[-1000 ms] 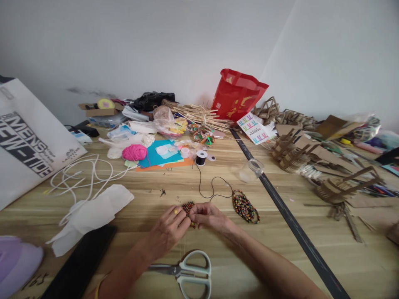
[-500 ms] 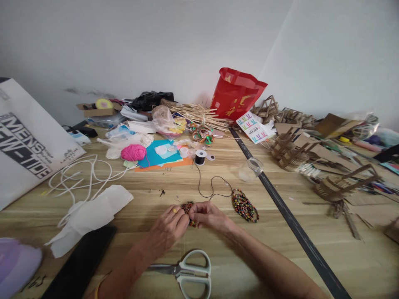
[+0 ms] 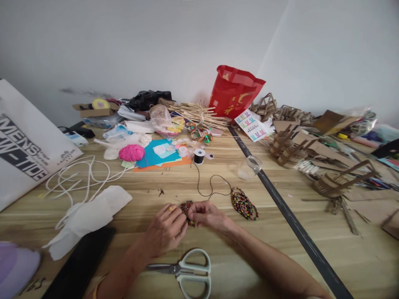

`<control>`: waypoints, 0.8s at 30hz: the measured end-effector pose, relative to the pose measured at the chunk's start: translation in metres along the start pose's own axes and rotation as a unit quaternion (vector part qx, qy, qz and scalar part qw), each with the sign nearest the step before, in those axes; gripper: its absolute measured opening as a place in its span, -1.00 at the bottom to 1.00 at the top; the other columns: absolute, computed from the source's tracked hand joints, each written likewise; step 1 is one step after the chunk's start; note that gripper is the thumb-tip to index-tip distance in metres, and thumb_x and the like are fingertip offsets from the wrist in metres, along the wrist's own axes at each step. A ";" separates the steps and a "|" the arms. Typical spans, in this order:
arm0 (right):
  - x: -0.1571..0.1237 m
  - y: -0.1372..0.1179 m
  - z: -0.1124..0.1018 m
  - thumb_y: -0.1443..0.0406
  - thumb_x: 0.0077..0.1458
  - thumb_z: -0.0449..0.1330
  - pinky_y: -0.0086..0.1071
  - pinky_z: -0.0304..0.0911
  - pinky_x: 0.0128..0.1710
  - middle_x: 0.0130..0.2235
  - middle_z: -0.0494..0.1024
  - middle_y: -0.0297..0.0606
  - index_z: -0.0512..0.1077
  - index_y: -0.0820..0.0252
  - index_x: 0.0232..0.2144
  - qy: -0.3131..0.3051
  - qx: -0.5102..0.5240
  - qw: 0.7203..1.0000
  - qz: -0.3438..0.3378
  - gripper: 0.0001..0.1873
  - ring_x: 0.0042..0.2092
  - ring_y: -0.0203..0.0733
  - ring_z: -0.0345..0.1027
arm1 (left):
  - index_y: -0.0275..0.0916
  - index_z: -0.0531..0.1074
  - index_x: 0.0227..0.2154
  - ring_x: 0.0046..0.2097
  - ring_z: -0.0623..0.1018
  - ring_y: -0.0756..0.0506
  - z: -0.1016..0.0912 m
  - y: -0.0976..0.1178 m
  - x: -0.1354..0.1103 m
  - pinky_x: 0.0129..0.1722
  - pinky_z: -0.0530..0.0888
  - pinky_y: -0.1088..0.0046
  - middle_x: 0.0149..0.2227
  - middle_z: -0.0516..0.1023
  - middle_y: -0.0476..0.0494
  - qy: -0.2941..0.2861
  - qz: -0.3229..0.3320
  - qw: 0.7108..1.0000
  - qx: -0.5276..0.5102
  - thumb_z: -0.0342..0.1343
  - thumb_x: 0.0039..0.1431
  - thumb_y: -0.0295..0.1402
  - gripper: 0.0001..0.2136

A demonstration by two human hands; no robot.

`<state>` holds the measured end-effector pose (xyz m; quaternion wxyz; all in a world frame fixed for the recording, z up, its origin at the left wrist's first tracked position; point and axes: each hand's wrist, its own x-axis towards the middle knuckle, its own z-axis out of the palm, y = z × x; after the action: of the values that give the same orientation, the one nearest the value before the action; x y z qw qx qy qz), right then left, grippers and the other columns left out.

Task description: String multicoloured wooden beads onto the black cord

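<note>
A small bunch of multicoloured beads [image 3: 186,206] lies on the wooden table between my two hands. My left hand [image 3: 166,226], with a ring on one finger, is closed at the left side of the beads. My right hand [image 3: 205,214] is closed in a pinch on their right side, its fingertips meeting the beads. Fingers hide part of the bunch. To the right rests a coiled string of beads [image 3: 245,204]. A black cord [image 3: 212,187] loops from a spool [image 3: 199,156] towards that coil. White-handled scissors [image 3: 193,272] lie below my hands.
A clear jar [image 3: 250,167] stands at the right near a dark strip [image 3: 280,201]. Farther right are small woven baskets [image 3: 343,178]. White cable [image 3: 89,174], tissue [image 3: 90,216] and a black phone-like slab [image 3: 81,263] lie left. Pink yarn [image 3: 131,153] and a red bag [image 3: 235,91] are behind.
The whole view has shifted slightly. Both hands stay at the beads in nearly the same pose; my left hand has turned a little.
</note>
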<state>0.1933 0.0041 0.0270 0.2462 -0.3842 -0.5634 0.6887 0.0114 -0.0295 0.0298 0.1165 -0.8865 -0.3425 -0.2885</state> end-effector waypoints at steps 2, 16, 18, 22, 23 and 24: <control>0.000 0.000 -0.001 0.01 -0.19 0.32 -0.58 0.10 -0.57 -0.57 0.33 -0.40 0.37 0.30 -0.52 0.000 0.005 1.000 0.004 -0.56 -0.56 -0.46 0.15 | -0.26 0.37 -0.52 -0.34 0.45 -0.11 0.000 0.000 0.000 -0.23 0.43 0.28 -0.49 0.45 -0.10 0.004 0.000 1.000 -0.003 -0.03 0.17 -0.47 -0.83; 0.002 0.007 -0.002 -0.07 -0.12 0.27 -0.56 0.04 -0.58 -0.59 0.30 -0.41 0.35 0.31 -0.52 0.000 -0.031 0.999 -0.034 -0.49 -0.57 -0.46 0.08 | -0.29 0.37 -0.43 -0.35 0.45 -0.14 0.006 -0.001 -0.004 -0.26 0.41 0.25 -0.45 0.45 -0.11 -0.066 0.049 0.996 0.045 -0.06 0.18 -0.58 -0.84; 0.003 0.007 -0.002 -0.06 -0.11 0.26 -0.55 -0.01 -0.58 -0.60 0.28 -0.43 0.35 0.30 -0.52 -0.002 -0.035 0.999 -0.041 -0.51 -0.58 -0.46 0.05 | -0.29 0.37 -0.44 -0.35 0.45 -0.14 0.005 -0.001 -0.004 -0.26 0.41 0.25 -0.46 0.45 -0.11 -0.075 0.047 0.995 0.044 -0.06 0.18 -0.58 -0.84; 0.003 0.008 -0.001 -0.01 -0.10 0.27 -0.53 -0.03 -0.58 -0.61 0.29 -0.43 0.34 0.30 -0.52 -0.003 -0.029 0.998 -0.053 -0.55 -0.58 -0.45 0.06 | -0.29 0.37 -0.44 -0.35 0.44 -0.14 0.005 0.000 -0.003 -0.22 0.41 0.24 -0.46 0.44 -0.13 -0.074 0.043 0.996 0.026 -0.07 0.16 -0.57 -0.84; 0.003 0.008 -0.001 0.01 -0.10 0.27 -0.53 -0.02 -0.58 -0.61 0.29 -0.42 0.35 0.30 -0.52 -0.004 -0.029 0.998 -0.056 -0.57 -0.57 -0.44 0.07 | -0.29 0.37 -0.45 -0.35 0.43 -0.13 0.005 0.000 -0.003 -0.21 0.41 0.25 -0.47 0.44 -0.13 -0.070 0.039 0.997 0.019 -0.07 0.15 -0.57 -0.84; 0.003 0.008 -0.001 0.03 -0.10 0.27 -0.54 -0.01 -0.57 -0.60 0.30 -0.42 0.35 0.30 -0.51 -0.006 -0.029 0.998 -0.057 -0.59 -0.57 -0.44 0.08 | -0.28 0.37 -0.47 -0.36 0.43 -0.13 0.005 0.000 -0.003 -0.22 0.41 0.26 -0.48 0.43 -0.12 -0.065 0.035 0.997 0.011 -0.07 0.14 -0.57 -0.83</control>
<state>0.1926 0.0050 0.0187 0.2704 -0.3544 -0.6056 0.6591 0.0117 -0.0285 0.0243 0.1142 -0.9133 -0.3214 -0.2225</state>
